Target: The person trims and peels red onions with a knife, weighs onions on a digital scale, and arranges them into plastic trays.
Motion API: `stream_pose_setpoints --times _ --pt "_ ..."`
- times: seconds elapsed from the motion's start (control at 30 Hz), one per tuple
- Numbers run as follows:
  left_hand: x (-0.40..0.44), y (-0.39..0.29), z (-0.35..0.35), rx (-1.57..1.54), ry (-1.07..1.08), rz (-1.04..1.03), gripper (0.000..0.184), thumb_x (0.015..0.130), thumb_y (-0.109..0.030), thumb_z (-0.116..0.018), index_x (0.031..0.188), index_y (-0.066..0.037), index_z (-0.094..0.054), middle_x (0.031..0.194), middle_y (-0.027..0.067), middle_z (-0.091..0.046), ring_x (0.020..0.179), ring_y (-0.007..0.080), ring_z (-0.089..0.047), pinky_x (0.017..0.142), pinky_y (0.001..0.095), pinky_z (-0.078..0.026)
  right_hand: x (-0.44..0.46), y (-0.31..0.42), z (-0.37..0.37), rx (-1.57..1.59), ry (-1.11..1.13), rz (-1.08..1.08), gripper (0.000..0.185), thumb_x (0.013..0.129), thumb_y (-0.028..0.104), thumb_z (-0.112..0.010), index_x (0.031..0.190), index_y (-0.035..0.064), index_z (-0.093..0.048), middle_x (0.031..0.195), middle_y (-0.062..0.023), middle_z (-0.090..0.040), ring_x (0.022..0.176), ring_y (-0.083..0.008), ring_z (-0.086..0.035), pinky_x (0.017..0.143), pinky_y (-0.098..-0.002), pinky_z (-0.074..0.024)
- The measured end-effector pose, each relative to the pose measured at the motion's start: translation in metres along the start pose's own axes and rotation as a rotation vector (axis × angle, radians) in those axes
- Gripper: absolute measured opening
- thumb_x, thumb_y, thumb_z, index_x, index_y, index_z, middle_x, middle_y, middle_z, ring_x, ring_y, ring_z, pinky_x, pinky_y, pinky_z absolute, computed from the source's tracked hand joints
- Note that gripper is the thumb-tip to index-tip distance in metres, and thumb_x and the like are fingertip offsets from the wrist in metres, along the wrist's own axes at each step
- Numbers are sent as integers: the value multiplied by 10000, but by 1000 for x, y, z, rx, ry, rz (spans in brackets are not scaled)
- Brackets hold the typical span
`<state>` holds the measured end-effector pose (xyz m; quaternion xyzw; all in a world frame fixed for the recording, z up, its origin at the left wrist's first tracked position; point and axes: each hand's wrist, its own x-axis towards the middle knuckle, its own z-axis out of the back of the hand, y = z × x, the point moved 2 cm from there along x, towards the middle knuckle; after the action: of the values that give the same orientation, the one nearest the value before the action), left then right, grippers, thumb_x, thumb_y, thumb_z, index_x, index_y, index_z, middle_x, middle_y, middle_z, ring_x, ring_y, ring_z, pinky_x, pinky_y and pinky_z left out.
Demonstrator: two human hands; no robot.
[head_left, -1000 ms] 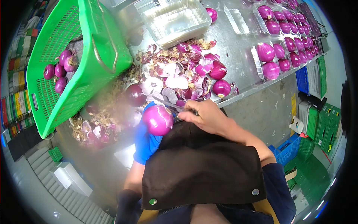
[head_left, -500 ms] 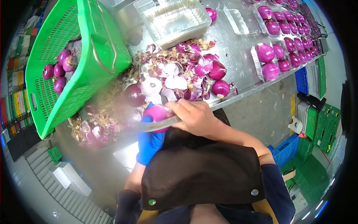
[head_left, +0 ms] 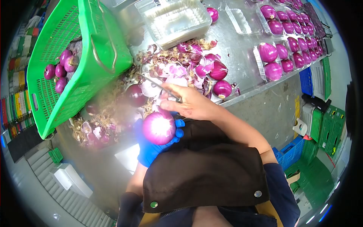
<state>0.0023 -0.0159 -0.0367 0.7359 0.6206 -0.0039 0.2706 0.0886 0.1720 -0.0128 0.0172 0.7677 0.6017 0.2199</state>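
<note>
A glossy red onion (head_left: pixel 159 128) rests in my left hand (head_left: pixel 150 150), whose blue-gloved fingers curl round it from below. My bare right hand (head_left: pixel 193 103) is closed on a knife (head_left: pixel 155 84), the thin blade pointing up and left over the peelings. The right fingertips are just above the onion; whether they touch it I cannot tell. Beyond both hands lies a heap of onion skins and dry roots (head_left: pixel 177 70). A whole onion (head_left: pixel 222 89) sits at the table's front edge, and another onion (head_left: pixel 135 95) lies left of the knife, partly blurred.
At the left a tilted green crate (head_left: pixel 107 49) holds several onions. Stacked clear plastic trays (head_left: pixel 177 22) stand behind the peelings. Filled onion trays (head_left: pixel 269 68) line the right side of the steel table (head_left: pixel 242 62). Part of the view is smeared at centre left.
The onion has turned in my left hand and now shows a smooth, shiny face. The right hand has moved up slightly, and the knife has swung off the onion to point up-left.
</note>
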Motion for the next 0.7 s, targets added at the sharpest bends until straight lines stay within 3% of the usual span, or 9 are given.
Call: stream_pose_setpoints --times 0.1,0.13,0.2,0.27,0.33,0.4,0.5,0.6,0.7 --pt "2 3 4 -19 36 -6 1033 848 -749 -475 1489 35 -274 1434 356 -379 1270 534 -447 1052 564 -438 3 -7 -1 288 127 -65 462 900 220 -742 1274 3 -580 887 -16 -649 625 -15 -499 528 -202 -382" --pt "2 5 3 2 -21 -85 1003 868 -730 -466 1485 38 -279 1441 351 -372 1264 529 -453 1053 566 -438 -2 0 5 373 117 -168 322 870 143 -758 1138 -3 -654 785 -7 -634 552 -7 -452 489 -196 -340" --pt "3 8 -4 44 -135 -241 943 909 -692 -449 1475 45 -287 1456 340 -360 1253 520 -466 1053 570 -438 -8 2 9 362 47 -99 271 869 129 -752 1097 5 -672 750 -13 -630 529 -5 -442 487 -195 -338" --pt "2 0 5 416 -281 -526 770 951 -532 -522 1447 33 -350 1430 281 -435 1234 430 -518 1046 507 -461 -23 22 17 382 51 -169 197 857 105 -743 1023 11 -696 737 -13 -637 545 -30 -471 525 -220 -390" --pt "14 6 -20 197 -458 -686 791 886 -625 -516 1359 4 -431 1349 234 -518 1182 372 -558 966 540 -505 -26 25 20 73 -92 34 277 836 127 -767 1073 10 -684 782 -28 -636 609 -82 -518 584 -250 -431" --pt "15 2 -13 691 -495 -725 781 886 -629 -510 1344 0 -445 1334 233 -528 1155 376 -572 952 532 -512 -26 27 23 -532 -253 299 460 795 191 -809 1198 39 -649 904 -69 -617 789 -185 -586 712 -302 -479" --pt "16 3 -19 1260 -516 -723 661 860 -396 -687 1312 -7 -402 1221 189 -578 1106 316 -601 911 459 -526 -26 22 10 -511 -140 401 546 781 242 -818 1263 76 -625 951 -99 -584 849 -214 -592 737 -322 -485" --pt "13 8 -26 2273 -566 -812 704 772 -74 -795 1297 -27 -328 1137 113 -594 1062 207 -613 883 364 -514 -27 17 4 -479 -72 477 492 792 244 -806 1221 71 -639 916 -94 -617 804 -253 -630 717 -346 -509" --pt "17 16 -31 2245 -548 -869 646 771 -95 -798 1262 -26 -385 1121 112 -603 1008 210 -629 872 358 -512 -31 15 11 -697 -126 605 413 813 241 -759 1179 83 -651 917 -101 -646 731 -267 -661 626 -379 -533"
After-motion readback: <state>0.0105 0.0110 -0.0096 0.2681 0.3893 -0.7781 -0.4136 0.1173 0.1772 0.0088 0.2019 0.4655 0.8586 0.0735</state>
